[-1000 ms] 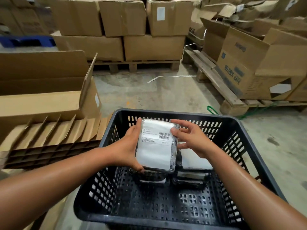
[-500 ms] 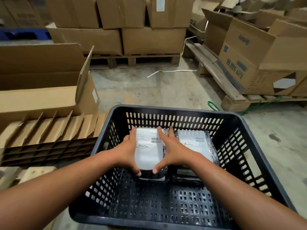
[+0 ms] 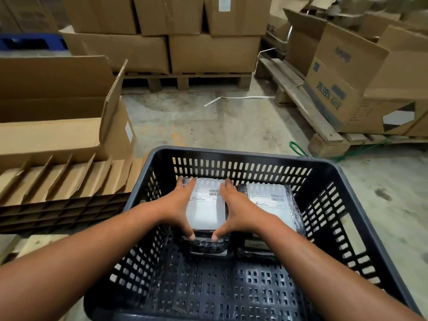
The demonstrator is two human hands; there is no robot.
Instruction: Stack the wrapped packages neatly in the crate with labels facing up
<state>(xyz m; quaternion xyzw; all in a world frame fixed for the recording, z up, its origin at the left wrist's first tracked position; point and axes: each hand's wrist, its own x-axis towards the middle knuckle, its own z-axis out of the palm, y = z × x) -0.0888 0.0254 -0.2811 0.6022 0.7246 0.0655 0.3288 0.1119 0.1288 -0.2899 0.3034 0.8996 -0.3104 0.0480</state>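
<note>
Lowered since the earlier frames, the left wrapped package is now lying on the left stack inside the black crate, label side up, where one second ago it was being held above the rim. Both hands are pressing against it: the left hand is lying along its left edge with fingers extended toward the far wall and the thumb hooking its near corner, and the right hand is mirroring this on the right edge. Each hand is therefore open-palmed but clasping the package between them. At least one further dark-wrapped package is lying beneath it, though the exact count is hard to read in the shadow. Just beside it on the right, the right wrapped package is sitting on its own stack, its white label with barcode also facing up, and touching or nearly touching the right wrist. Both stacks are occupying the far half of the crate; the perforated near floor is showing bare. Outside the crate, flattened cardboard dividers are lying stacked to the left, with an open carton behind them. Across the concrete floor, sealed cartons are resting on a wooden pallet, and a printed carton is standing on another pallet at right.
</note>
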